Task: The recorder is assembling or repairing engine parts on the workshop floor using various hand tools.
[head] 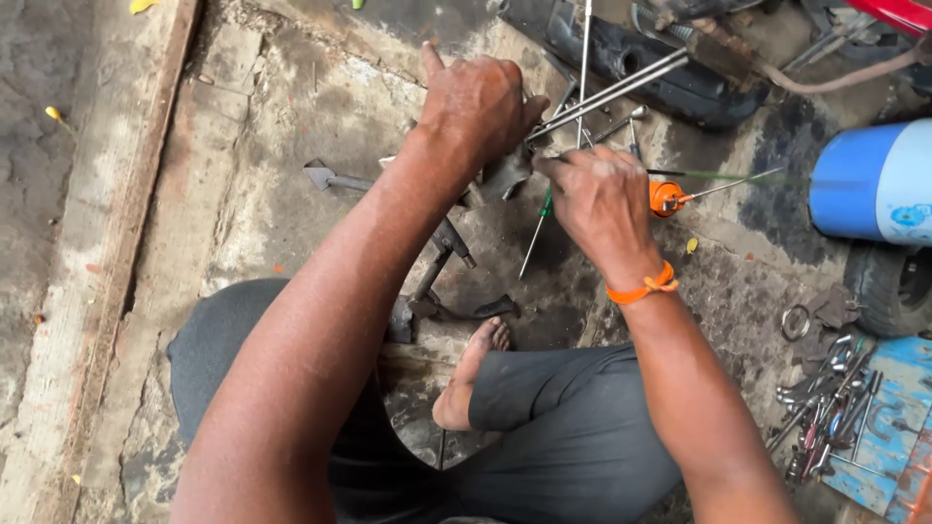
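The person's dark-trousered legs (544, 427) and one bare foot (466, 378) lie nearest, on the stained concrete floor (262, 136). Above them the left hand (481, 102) is closed around two long steel rods (621, 89), and the right hand (597, 199), orange band at the wrist, pinches a thin green-handled tool (714, 176) beside them. A blue plastic drum (874, 182) crowds the right edge; loose wrenches (825, 408) lie on a blue board. Open floor spreads left.

A blue cylindrical canister (874, 181) lies on its side at the right edge of the frame, its end pale white-blue. A small round blue label (911, 215) sits on that pale end.
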